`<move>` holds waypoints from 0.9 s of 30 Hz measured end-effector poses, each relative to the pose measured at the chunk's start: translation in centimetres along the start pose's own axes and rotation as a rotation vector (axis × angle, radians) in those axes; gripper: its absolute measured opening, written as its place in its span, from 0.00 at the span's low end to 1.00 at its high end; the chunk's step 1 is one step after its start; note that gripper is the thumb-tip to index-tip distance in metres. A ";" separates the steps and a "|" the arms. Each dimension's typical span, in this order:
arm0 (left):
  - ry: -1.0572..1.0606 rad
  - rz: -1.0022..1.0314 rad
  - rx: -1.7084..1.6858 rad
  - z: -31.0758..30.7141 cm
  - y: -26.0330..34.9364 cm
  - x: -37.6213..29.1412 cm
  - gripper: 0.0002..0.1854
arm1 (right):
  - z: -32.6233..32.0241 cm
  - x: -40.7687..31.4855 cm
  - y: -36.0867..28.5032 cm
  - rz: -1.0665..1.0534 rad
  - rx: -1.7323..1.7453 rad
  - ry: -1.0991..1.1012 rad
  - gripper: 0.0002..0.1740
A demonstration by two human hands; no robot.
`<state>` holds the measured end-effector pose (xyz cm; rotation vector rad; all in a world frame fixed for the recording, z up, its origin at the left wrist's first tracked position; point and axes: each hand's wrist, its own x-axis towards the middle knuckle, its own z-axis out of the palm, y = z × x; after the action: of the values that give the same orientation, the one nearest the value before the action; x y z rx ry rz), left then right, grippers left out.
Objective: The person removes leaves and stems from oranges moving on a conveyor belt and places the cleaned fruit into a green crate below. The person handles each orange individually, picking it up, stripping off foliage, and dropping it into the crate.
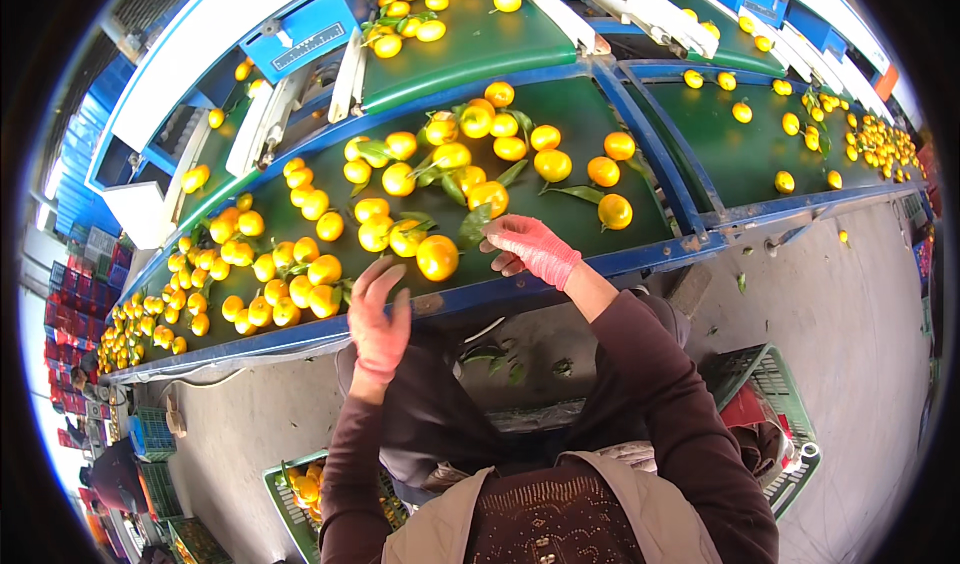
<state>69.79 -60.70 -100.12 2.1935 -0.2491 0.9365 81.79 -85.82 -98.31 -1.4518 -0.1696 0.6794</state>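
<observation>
Many small orange citrus fruits, some with green leaves, lie on a green conveyor belt [555, 211] in front of me. My left hand [380, 316], in a pink glove with pale fingers, hovers at the belt's near blue rail, its fingers apart and no fruit in them. Just beyond its fingertips lies a large orange fruit [437, 258]. My right hand [531, 249], gloved alike, is over the near part of the belt with its fingers bent beside a green leaf [475, 225]; whether they touch the leaf, I cannot tell.
A blue metal frame [637, 260] edges the belt. Upper feeder belts [465, 46] carry more fruit. A green crate [799, 421] with cloth stands at the right, another crate [281, 500] with fruit at the lower left. Stacked crates and people are at the far left.
</observation>
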 end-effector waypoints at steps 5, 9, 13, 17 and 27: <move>-0.124 0.039 -0.100 7.6 -0.4 3.3 0.18 | -1.0 -0.3 -0.1 0.013 -0.094 0.000 0.18; -0.191 0.005 -0.075 11.2 -3.5 5.8 0.17 | -1.2 -0.5 0.0 -0.006 -0.167 -0.066 0.21; -0.188 0.011 -0.037 15.7 -6.2 10.0 0.20 | -1.2 -0.7 -0.1 -0.014 -0.232 -0.087 0.21; -0.205 0.028 0.010 21.9 -7.5 15.5 0.27 | -1.4 0.0 0.2 0.032 -0.277 -0.061 0.21; -0.342 -0.293 -0.052 30.0 -8.6 20.1 0.24 | -3.9 1.9 1.4 -0.080 -0.153 0.008 0.19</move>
<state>104.37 -73.20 -105.08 2.2552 -0.1040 0.3892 84.82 -88.21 -100.73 -1.5852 -0.2777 0.6056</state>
